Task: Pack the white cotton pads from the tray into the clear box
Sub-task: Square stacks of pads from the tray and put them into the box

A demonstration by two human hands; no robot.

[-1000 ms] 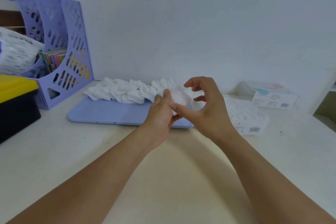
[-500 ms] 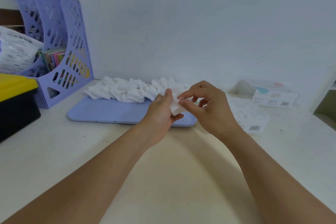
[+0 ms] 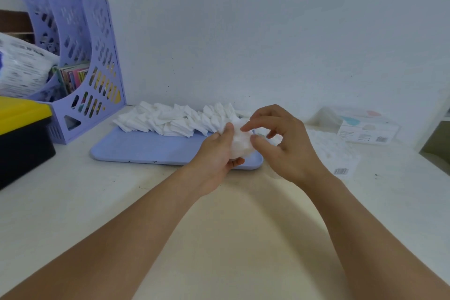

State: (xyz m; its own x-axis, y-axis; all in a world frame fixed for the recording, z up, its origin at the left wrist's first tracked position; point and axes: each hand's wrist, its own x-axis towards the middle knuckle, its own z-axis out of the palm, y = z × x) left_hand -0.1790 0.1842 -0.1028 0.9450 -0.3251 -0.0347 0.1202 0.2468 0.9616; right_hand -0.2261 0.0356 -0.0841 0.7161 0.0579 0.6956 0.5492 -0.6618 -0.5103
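A row of white cotton pads (image 3: 175, 122) lies along the back of a lilac tray (image 3: 146, 147). My left hand (image 3: 216, 156) grips a small stack of pads (image 3: 239, 143) above the tray's right end. My right hand (image 3: 282, 146) is at the stack's right side, its thumb and forefinger touching the pads and its other fingers curled. The clear box (image 3: 328, 151), holding white pads and bearing a barcode label, sits on the table just right of my right hand, partly hidden behind it.
A lilac file rack (image 3: 92, 68) with booklets and a plastic packet stands at the back left. A black bin with a yellow lid (image 3: 22, 134) is at the left edge. A second clear pad box (image 3: 365, 126) lies by the wall at the right.
My hands have stayed over the tray's right end with the stack. The right hand's fingers closed onto the pads, then shifted along the stack's right side.
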